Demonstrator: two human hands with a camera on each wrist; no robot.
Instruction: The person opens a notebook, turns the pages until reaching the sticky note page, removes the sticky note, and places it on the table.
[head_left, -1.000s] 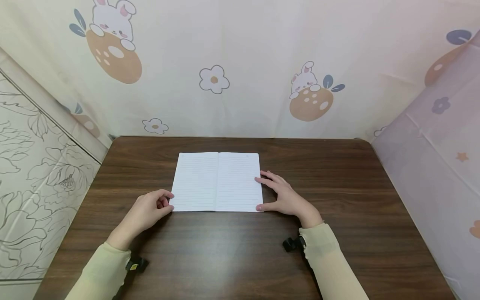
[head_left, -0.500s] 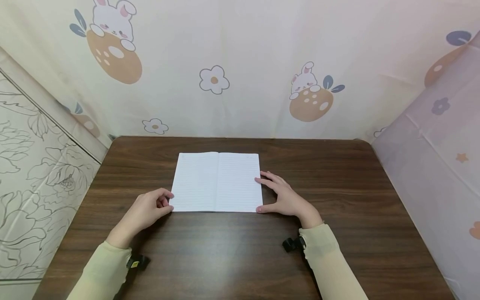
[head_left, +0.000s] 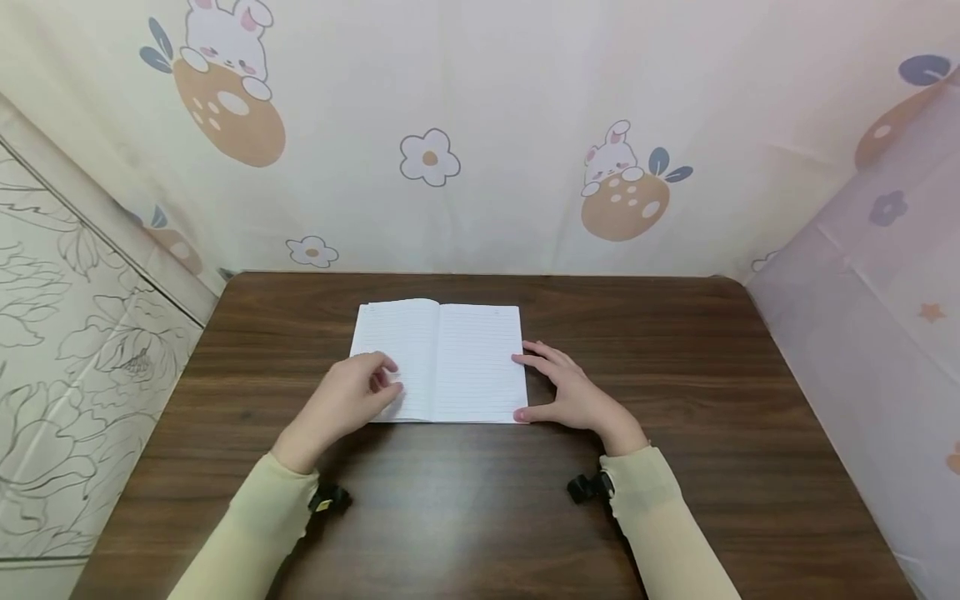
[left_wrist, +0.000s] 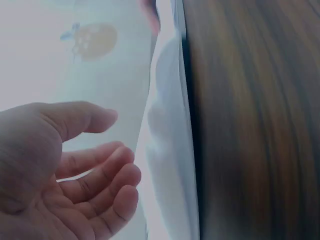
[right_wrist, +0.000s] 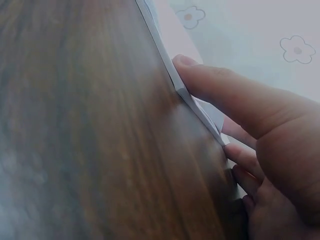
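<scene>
A lined notebook [head_left: 480, 367] lies spread open on the wooden table, its left leaf bulging slightly near the spine. Over that left page is my left hand [head_left: 347, 400], fingers loosely bent. In the left wrist view the left hand [left_wrist: 75, 170] shows a gap between thumb and fingers with nothing in it, beside the white pages [left_wrist: 167, 135]. My right hand [head_left: 570, 396] rests spread at the notebook's right edge. Seen from the right wrist, its thumb [right_wrist: 215, 85] lies on the page near the lower corner, the other fingers along the side edge.
The dark wooden table [head_left: 675, 358] extends around the notebook. Behind it hangs a pale curtain [head_left: 510, 167] printed with rabbits and flowers. A panel with line-drawn flowers [head_left: 90, 358] stands at the left. Each wrist wears a small black camera [head_left: 330, 498].
My left hand has moved right from the notebook's left edge to over the left page. The left leaf now bulges more near the spine. My right hand has stayed put.
</scene>
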